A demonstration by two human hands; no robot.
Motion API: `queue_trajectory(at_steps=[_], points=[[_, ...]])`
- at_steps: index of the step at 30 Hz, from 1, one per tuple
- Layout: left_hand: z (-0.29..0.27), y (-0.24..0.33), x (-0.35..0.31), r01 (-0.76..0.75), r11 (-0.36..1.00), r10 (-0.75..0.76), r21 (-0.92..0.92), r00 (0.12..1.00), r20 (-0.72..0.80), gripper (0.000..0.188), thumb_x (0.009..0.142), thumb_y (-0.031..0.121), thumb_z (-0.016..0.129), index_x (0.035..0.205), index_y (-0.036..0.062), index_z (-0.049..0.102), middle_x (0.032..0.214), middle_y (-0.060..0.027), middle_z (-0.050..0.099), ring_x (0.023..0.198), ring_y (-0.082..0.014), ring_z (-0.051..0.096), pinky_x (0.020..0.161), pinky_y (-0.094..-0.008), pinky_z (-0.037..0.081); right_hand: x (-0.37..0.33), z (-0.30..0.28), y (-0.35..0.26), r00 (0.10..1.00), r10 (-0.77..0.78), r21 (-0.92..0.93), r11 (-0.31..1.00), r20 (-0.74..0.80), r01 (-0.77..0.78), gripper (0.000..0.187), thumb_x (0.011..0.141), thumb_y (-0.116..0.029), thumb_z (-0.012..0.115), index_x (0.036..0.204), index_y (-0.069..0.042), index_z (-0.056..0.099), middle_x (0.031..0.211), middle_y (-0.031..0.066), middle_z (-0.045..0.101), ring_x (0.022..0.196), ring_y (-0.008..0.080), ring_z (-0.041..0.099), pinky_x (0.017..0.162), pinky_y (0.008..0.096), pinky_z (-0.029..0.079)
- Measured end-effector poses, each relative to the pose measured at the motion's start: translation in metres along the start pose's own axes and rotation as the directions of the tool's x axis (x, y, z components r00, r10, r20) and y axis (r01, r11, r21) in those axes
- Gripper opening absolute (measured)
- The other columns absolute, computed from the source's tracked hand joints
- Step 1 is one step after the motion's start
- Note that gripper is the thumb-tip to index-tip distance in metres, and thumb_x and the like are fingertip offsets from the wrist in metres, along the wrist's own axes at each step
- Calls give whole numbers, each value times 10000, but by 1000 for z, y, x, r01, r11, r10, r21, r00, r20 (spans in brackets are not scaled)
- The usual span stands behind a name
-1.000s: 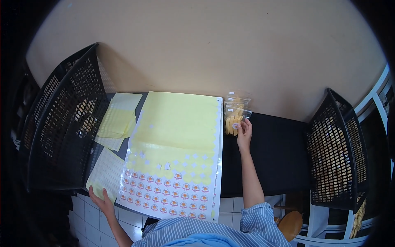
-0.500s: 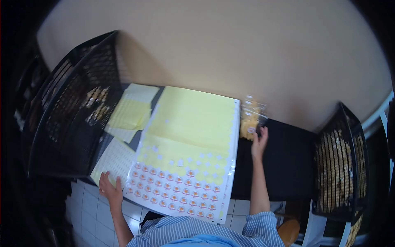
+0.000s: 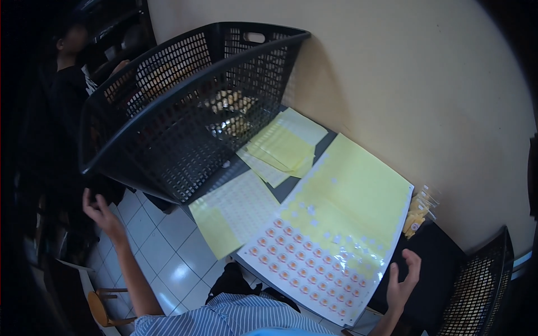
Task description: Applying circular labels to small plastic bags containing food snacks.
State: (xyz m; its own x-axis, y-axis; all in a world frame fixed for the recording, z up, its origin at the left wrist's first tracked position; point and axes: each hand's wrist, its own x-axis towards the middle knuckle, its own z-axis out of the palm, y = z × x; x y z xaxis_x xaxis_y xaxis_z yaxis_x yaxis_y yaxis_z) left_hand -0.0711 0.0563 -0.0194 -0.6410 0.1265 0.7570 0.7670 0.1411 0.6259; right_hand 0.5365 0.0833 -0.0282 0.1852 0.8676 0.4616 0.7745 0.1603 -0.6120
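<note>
My left hand (image 3: 102, 214) is held out to the left over the tiled floor, its fingers apart and nothing in them. It is nearest the lower front corner of a large black mesh basket (image 3: 162, 115). My right hand (image 3: 403, 278) hovers by the right edge of a big sheet of round stickers (image 3: 358, 168), also with fingers apart and holding nothing. The sheet's upper part is bare yellow backing; rows of stickers fill its near part. Clear packets of yellowish snacks (image 3: 416, 218) lie beyond the sheet's right edge, apart from my right hand.
Yellow backing sheets (image 3: 280, 148) and a printed label sheet (image 3: 235, 210) lie between basket and stickers. A second black basket (image 3: 482, 285) stands at the right on black cloth (image 3: 440, 252). A person in dark clothes (image 3: 67, 106) is at the far left. A wooden stool (image 3: 98, 308) stands lower left.
The view has swung left. My left hand has left the label sheet and reached out left. My right hand has come back from the snack packets, which stay on the table.
</note>
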Motion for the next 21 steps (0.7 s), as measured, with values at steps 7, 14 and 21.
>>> queue_trajectory(at_steps=[7, 14, 21], points=[[13, 17, 159, -167, 848, 194, -502, 981, 1, 440, 945, 220, 443, 1296, -37, 375, 1267, -102, 459, 892, -70, 490, 782, -211, 379, -19, 100, -131, 861, -186, 6, 978, 474, 209, 483, 681, -70, 709, 1137, -52, 551, 1228, 176, 465, 1132, 353, 445, 958, 424, 364], [74, 91, 223, -366, 783, 613, -504, 594, 521, 385, 893, 231, 520, 1225, 41, 476, 1144, -80, 525, 959, -144, 518, 913, -299, 393, -38, 221, -207, 836, -140, -82, 973, 531, 215, 498, 761, -212, 657, 1209, -55, 507, 1317, 192, 382, 1259, 365, 333, 1066, 543, 179], [206, 144, 227, -738, 355, 696, -574, -202, 689, 227, 849, 206, 553, 987, 28, 578, 1066, -123, 513, 1046, -256, 489, 898, -362, 415, -59, 268, -233, 842, -4, -207, 969, 539, 137, 520, 765, -255, 661, 1223, -69, 500, 1315, 175, 400, 1273, 343, 326, 1067, 569, 137]])
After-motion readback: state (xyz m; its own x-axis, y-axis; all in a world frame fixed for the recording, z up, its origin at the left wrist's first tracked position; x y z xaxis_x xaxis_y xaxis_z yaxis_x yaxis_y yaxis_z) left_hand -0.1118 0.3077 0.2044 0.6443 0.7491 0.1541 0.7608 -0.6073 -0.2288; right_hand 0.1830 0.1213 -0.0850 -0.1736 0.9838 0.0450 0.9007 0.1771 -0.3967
